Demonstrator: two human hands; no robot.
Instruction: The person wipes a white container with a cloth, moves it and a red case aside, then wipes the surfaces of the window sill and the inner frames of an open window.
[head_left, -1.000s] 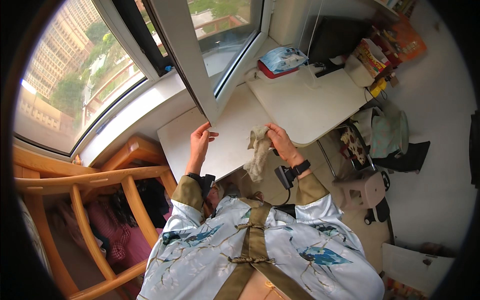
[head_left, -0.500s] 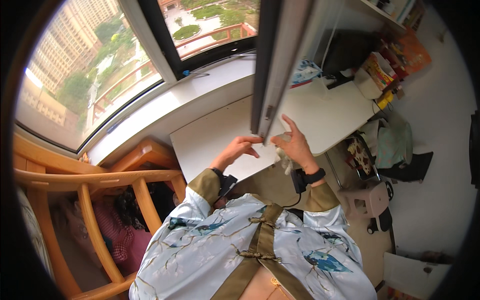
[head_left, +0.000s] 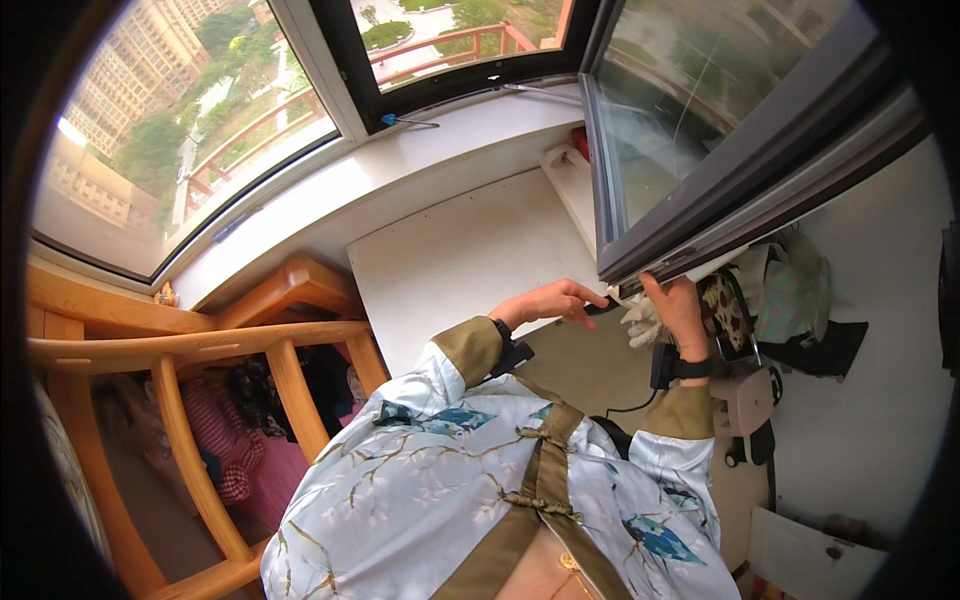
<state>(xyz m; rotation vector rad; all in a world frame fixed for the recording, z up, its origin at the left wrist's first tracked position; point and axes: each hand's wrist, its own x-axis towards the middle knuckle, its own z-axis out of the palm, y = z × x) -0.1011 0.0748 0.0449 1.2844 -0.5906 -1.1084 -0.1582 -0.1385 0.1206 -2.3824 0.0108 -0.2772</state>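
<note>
An inward-swung window sash (head_left: 655, 262) with a dark grey frame and glass pane stands at an angle over the desk. My left hand (head_left: 560, 300) reaches its lower corner, index finger stretched out and fingers apart, the tips at the frame's end. A small dark piece shows by those fingertips; its kind is unclear. At the sash's bottom edge is my right hand (head_left: 684, 318), thumb raised against the frame and the other fingers curled and partly hidden. A whitish crumpled cloth (head_left: 642, 326) hangs beside the right fingers, seemingly held in them.
A white desk (head_left: 440, 255) lies beneath the sash, beside the windowsill (head_left: 310, 205). A wooden bed rail (head_left: 190, 355) is at the left. To the right are a pinkish stool (head_left: 742, 400), hanging bags (head_left: 795, 295) and a white box (head_left: 810, 555).
The sash has turned from nearly edge-on to slanting rightward, showing its glass. Both hands have moved right in the view, staying at its lower corner, and the whitish cloth has moved with them.
</note>
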